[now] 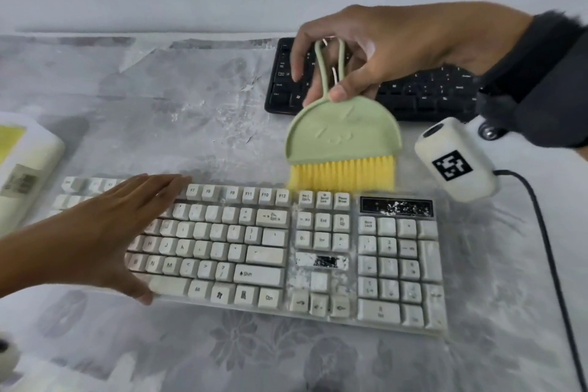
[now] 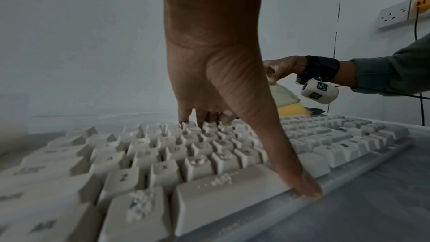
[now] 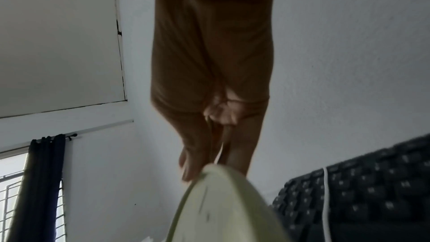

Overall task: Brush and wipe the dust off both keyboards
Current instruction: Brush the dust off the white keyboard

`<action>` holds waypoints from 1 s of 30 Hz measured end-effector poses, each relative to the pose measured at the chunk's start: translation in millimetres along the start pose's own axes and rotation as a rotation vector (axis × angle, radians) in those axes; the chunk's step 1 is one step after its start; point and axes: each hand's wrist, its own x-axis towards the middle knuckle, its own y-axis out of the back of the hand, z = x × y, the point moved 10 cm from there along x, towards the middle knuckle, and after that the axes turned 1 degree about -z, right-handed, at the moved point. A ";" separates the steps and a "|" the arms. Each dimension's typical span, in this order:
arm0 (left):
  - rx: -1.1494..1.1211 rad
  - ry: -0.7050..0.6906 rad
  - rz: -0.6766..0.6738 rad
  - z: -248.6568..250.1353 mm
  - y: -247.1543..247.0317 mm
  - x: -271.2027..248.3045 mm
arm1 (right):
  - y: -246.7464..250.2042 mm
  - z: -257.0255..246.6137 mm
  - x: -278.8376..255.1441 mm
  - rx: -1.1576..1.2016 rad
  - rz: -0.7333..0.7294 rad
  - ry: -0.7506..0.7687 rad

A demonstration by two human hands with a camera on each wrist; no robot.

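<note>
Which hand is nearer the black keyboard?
Right. The right hand, gripping the brush, hovers over the black keyboard; the left hand rests on the white keyboard, nearer the camera.

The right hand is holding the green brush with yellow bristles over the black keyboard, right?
Not quite. The right hand does hold the green brush with yellow bristles, but the head view shows the bristles at the far edge of the white keyboard. The black keyboard lies farther back, behind the hand.
</note>
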 end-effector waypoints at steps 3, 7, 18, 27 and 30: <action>-0.026 0.021 -0.015 0.0 -0.1 1.0 | 0.1 3.4 1.7 0.042 0.045 0.031; -0.008 0.030 -0.006 -2.7 -1.2 1.4 | 2.1 15.6 -11.5 -0.031 -0.115 -0.047; -0.014 -0.010 0.007 -5.5 -0.5 2.5 | 3.7 14.3 -21.9 -0.054 -0.133 -0.033; 0.084 0.032 -0.005 -7.6 -0.4 1.2 | 3.9 12.0 -31.6 -0.042 -0.110 -0.021; 0.101 0.019 0.017 -4.2 3.3 0.9 | 11.5 7.8 -37.5 -0.098 -0.125 -0.036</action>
